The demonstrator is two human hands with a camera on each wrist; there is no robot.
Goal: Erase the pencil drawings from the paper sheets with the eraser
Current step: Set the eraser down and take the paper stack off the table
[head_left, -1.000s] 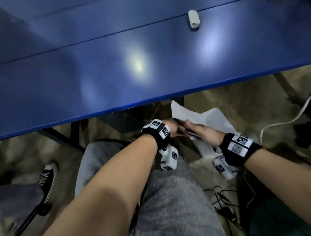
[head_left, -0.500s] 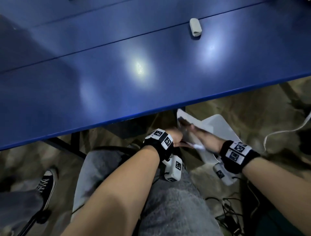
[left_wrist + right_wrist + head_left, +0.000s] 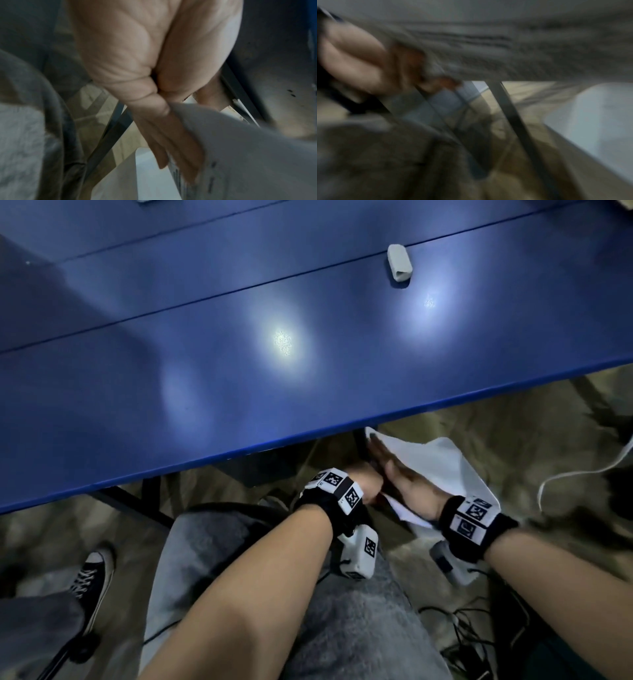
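Both hands have crept forward under the table edge since a second ago, and the sheets have come up with them. Left hand [image 3: 364,482] sits just below the blue table [image 3: 205,392], thumb and fingers closed on the near edge of the sheets [image 3: 442,463]; the left wrist view shows that pinch on the paper [image 3: 240,142], with faint marks on one sheet. Right hand [image 3: 404,481] lies over the top sheet with fingers stretched out fairly flat, pressing or steadying it; whether the thumb grips underneath I cannot tell, and the right wrist view is too blurred to help. Eraser [image 3: 399,262] lies alone far across the table, well apart from both hands.

By my judgement the step in hand is bringing the paper up onto the table, so no erasing has begun. To do it well, keep the pinch near the edge, lift the stack clear of the table lip without creasing it, and lay it flat within reach of the eraser. Loose sheets could slide apart or catch the edge, so the flat right hand should support them from below.
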